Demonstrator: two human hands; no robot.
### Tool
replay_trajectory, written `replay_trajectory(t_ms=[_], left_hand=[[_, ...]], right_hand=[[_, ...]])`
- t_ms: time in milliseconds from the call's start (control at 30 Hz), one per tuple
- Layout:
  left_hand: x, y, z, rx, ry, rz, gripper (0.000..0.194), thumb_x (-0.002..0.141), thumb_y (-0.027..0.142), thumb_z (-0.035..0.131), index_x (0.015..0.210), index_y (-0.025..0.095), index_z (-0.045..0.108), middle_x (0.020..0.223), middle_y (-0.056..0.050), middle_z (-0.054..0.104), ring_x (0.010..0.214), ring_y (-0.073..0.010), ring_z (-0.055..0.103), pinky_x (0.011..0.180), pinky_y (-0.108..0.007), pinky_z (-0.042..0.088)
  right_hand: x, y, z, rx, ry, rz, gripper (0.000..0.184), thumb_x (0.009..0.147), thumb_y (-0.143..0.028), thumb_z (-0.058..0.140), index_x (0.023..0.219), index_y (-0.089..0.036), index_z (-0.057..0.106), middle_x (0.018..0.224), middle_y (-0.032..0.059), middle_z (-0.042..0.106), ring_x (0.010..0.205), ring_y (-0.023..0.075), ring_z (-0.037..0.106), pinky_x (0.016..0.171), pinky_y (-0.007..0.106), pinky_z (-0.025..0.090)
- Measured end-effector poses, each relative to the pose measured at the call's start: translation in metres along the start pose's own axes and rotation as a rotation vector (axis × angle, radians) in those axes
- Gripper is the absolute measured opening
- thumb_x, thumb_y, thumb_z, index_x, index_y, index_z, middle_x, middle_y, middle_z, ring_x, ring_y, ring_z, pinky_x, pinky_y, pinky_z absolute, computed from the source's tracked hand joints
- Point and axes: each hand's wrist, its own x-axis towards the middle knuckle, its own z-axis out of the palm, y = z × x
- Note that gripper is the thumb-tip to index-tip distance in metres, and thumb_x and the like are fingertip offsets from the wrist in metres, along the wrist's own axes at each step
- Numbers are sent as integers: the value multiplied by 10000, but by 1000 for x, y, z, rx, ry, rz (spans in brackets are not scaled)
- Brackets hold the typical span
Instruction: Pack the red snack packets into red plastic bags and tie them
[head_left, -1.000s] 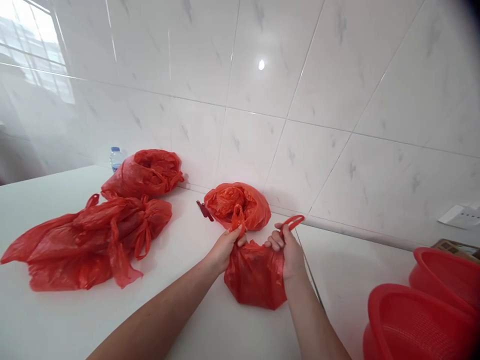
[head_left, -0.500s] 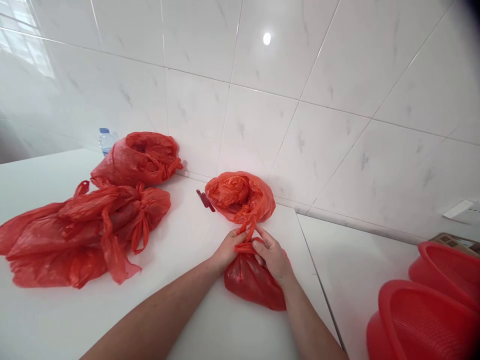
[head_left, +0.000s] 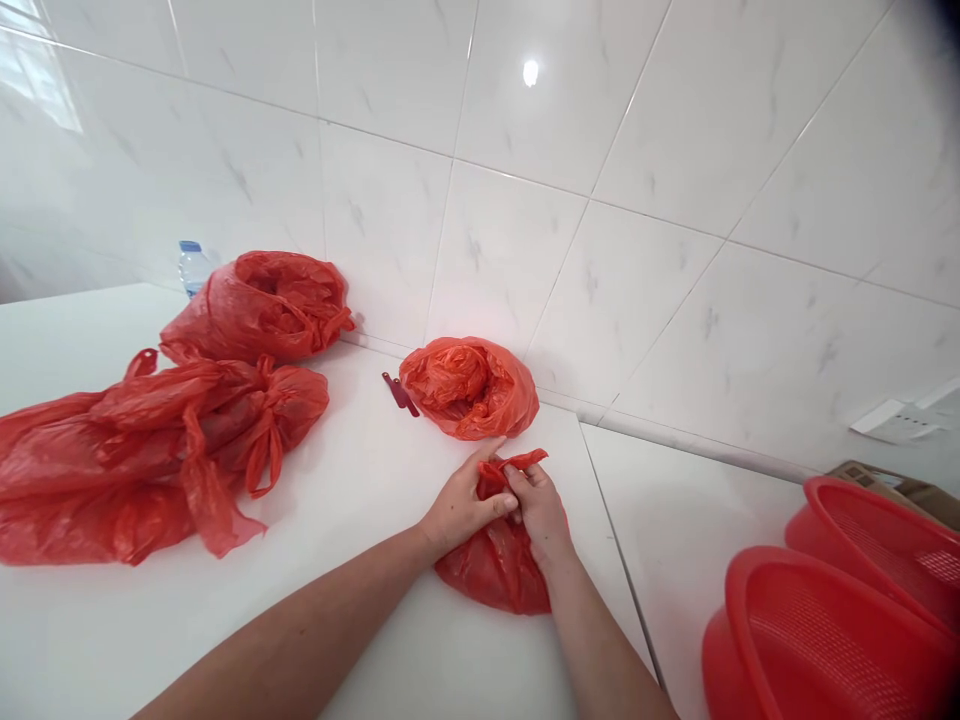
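Both hands, left hand point(head_left: 459, 503) and right hand point(head_left: 538, 510), pinch the small red bag's point(head_left: 491, 565) handles, tying it shut, just in front of the open bag point(head_left: 469, 388). Pulling tight seems next.

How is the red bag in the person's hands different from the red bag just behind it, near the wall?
The held bag has its top gathered and gripped by the left hand and right hand; the far bag sits untouched. The held bag's mouth is pinched shut, while the far bag's mouth gapes open, showing crumpled red plastic inside. The held bag looks smaller and darker. Both are thin red plastic bags on the white counter.
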Motion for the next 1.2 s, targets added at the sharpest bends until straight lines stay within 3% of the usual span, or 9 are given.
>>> replay_trajectory(t_ms=[167,367,467,633,733,800,933,1067,1200], left_hand=[[5,0,0,-147,-60,-57,527,880,506,472,1238,124,538,638,-19,641,618,-182,638,696,-330,494],[11,-1,-3,-152,-77,-73,452,887,511,452,1051,130,632,674,-47,686,638,-186,641,708,-326,496],[13,-6,-7,-60,19,-98,380,867,472,509,999,142,644,709,-41,691,686,-183,643,750,-322,489],[14,-8,-8,133,228,-43,254,834,398,555,923,170,623,830,-28,660,793,-172,611,741,-284,471],[11,-5,-3,274,341,25,141,824,340,565,843,200,555,750,28,579,695,-124,538,664,-240,438],[7,-2,0,348,335,62,120,831,317,553,799,205,526,722,43,543,667,-111,503,650,-230,423],[-2,1,6,468,219,128,77,839,285,539,820,211,533,751,42,566,687,-110,516,682,-235,423],[-5,1,6,528,198,143,47,837,250,527,859,222,496,778,45,556,698,-111,515,684,-241,420],[-3,-2,3,550,244,115,88,832,228,520,822,224,433,715,61,495,655,-108,479,644,-236,409]], right_hand=[[-1,-1,-3,42,-73,6,175,736,-366,658,799,-216,594,470,-76,521,372,74,343,453,222,347],[2,0,-15,176,-148,76,386,775,-540,556,838,-179,674,478,-36,499,486,119,480,576,269,425],[3,2,-18,141,-149,63,302,737,-480,657,805,-186,669,494,-46,504,512,110,494,565,245,405],[-3,-5,-13,-141,-169,-31,334,690,-263,702,1003,-278,587,850,-38,650,702,128,576,673,264,452],[-7,-9,-10,-442,-38,-134,183,739,-255,617,919,-288,598,866,-33,657,795,156,597,708,278,463],[-8,-9,-8,-587,53,-179,93,760,-253,569,834,-283,619,862,-25,669,819,166,604,721,283,462],[-6,-5,-10,-727,100,-242,178,772,-211,490,808,-284,648,821,-14,688,775,168,610,715,289,453],[-4,-2,-15,-641,95,-224,322,734,-161,455,919,-313,671,934,-26,697,884,172,616,796,298,455],[-1,-3,-23,-387,-53,-146,316,717,-184,505,945,-288,697,956,-19,702,874,176,623,815,307,464]])
